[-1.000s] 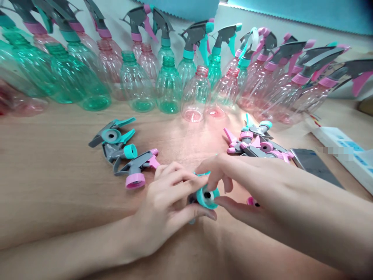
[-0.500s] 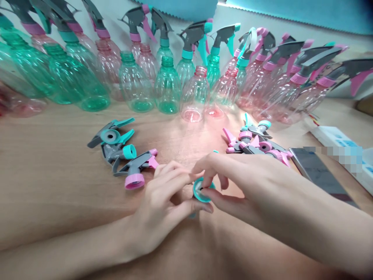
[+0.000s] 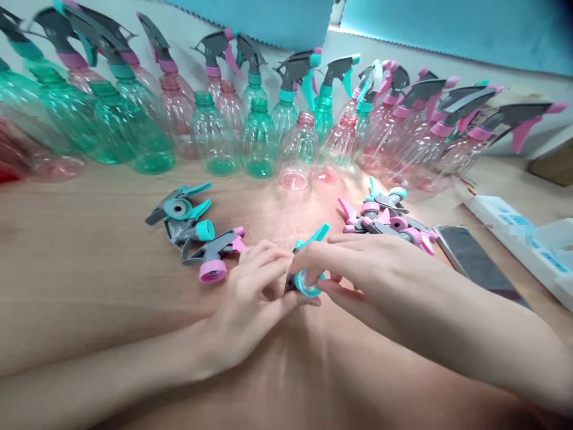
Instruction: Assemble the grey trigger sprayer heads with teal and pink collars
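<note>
On the bench (image 3: 111, 251), well in from its back edge: right hand (image 3: 358, 263) and left hand (image 3: 255, 289) meet at a spray head (image 3: 299, 284).
The left grip pinches it, thumb under, fingers above; what the right grip closes on, I can't tell. Likely light, stiff, slickish plastic, best held by the grey body (image 3: 290, 282), clear of trigger (image 3: 319, 235) and collar (image 3: 308, 292).

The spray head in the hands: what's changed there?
The right hand has moved its fingers over the collar, covering the dark hole seen a second ago; the teal trigger has come into view above. The left hand still holds the spray head. Loose spray heads and bottles stayed put.
</note>
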### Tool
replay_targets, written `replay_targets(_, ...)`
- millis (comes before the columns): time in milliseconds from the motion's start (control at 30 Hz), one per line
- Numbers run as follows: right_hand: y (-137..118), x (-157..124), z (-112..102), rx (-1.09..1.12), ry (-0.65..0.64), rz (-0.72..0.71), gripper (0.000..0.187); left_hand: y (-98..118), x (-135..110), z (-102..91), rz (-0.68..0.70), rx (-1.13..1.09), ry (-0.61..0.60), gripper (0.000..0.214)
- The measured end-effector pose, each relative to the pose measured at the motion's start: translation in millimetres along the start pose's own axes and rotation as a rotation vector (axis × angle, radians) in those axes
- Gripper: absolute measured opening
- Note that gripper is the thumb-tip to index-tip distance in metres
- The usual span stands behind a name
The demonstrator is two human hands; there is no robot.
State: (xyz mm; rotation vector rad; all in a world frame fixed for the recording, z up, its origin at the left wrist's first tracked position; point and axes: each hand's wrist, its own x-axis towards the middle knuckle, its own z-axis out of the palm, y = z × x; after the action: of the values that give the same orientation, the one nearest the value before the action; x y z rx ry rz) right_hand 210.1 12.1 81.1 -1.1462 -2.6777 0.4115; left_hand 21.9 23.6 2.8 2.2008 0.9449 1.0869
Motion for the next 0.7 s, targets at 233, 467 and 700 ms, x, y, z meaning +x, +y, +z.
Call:
replay_targets(233,-6,-1,-2,-0.043,0.077,0.064,0.016,9,-12,-9.1,0.005,0.054,0.002,0.023)
replay_targets(467,-15,-11,-15,0.004,0.151,0.036,0.022,18,-35,-62.7,0.131,0.409,0.11,0.032)
replay_targets(700,-2,-1,0,-0.041,0.053,0.039,0.024,-14,-71,-119.8,-0.118,0.616,0.292,0.033)
